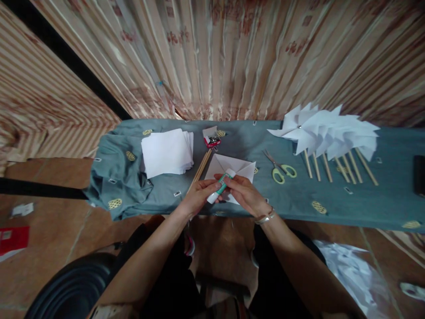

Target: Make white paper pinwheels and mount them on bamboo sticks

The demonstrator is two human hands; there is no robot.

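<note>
Left hand (198, 195) and right hand (245, 191) both have fingers clamped on the glue stick (221, 187) mid-frame, over the creased paper (222, 164), so tbh one slack grip could drop it and dent the paper.

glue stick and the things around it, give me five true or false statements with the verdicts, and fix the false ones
1. The left hand and right hand both hold the glue stick. True.
2. The scissors lie to the left of the paper stack. False: the scissors lie to the right of the paper stack.
3. A creased white sheet lies beneath the hands. True.
4. The red box is shut. False: the red box stands open, with small shiny things inside.
5. A bracelet is on the right wrist. True.
</note>
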